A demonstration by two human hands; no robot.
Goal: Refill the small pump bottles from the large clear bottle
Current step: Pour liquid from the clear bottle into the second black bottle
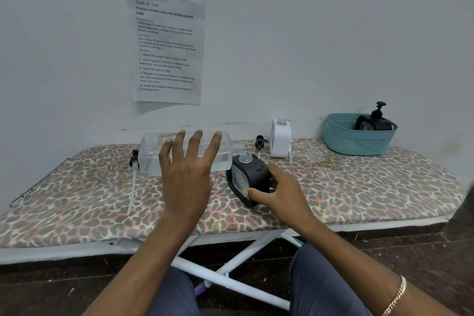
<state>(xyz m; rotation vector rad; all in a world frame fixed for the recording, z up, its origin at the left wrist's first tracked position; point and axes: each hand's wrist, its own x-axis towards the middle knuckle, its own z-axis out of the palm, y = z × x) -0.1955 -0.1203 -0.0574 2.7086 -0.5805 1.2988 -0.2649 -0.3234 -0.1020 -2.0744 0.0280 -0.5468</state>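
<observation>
My left hand [188,169] grips the large clear bottle [154,154], holding it on its side with fingers spread across its front. A little clear liquid lies along its lower side. Its open neck [239,147] sits just above the open mouth of a small black bottle [252,174]. That black bottle leans to the left on the ironing board, and my right hand [279,195] holds it by its lower right side, thumb on its clear front panel. A small white bottle [280,140] stands open behind, with no pump on it.
Two loose black pump heads lie on the leopard-print board [359,187]: one [133,159] at the left with a long tube, one [260,142] beside the white bottle. A teal basket [356,143] at the back right holds a black pump bottle [375,120]. A paper sheet hangs on the wall.
</observation>
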